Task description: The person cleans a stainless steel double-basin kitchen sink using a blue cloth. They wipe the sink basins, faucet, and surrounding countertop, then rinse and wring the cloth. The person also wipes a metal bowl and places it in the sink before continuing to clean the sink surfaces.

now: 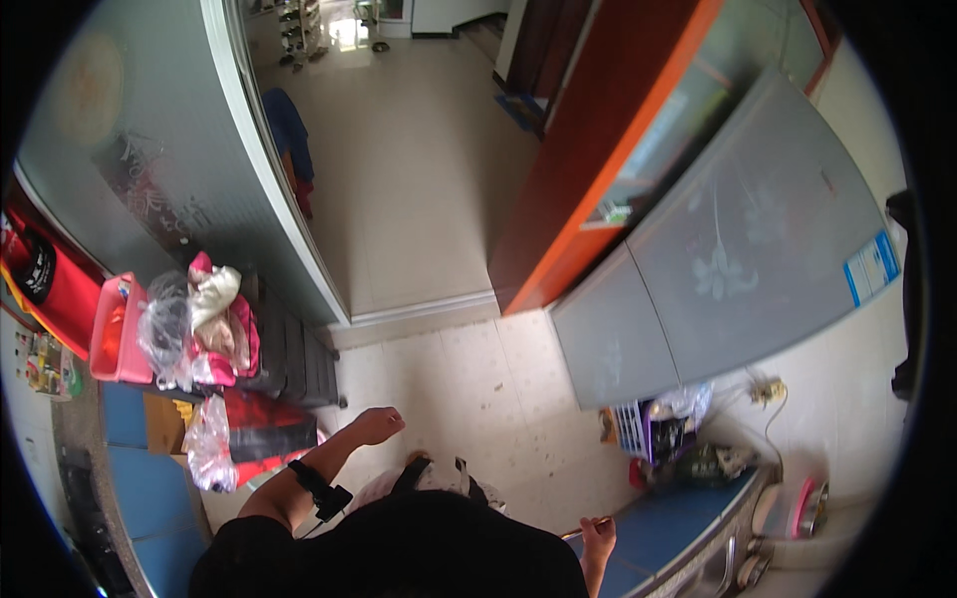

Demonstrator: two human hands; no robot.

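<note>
My left hand [381,426] hangs in front of me over the tiled floor, fingers curled, with nothing seen in it. A black strap with a small box [329,497] sits on that forearm. Nearest to this hand is a red and black bag [273,433] beside the drawer unit. My right hand [600,540] is low at the right, beside the blue cabinet fronts [650,516]. Its fingers are closed on a thin stick-like thing [604,520], too small and blurred to name.
Ahead, a doorway with a metal sill [426,308] stands between a frosted glass panel [164,149] and an orange-brown door [583,164]. A grey refrigerator [748,232] is at the right, a basket [632,430] beside it. A dark drawer unit [299,362] bears bags and a pink bin [116,336].
</note>
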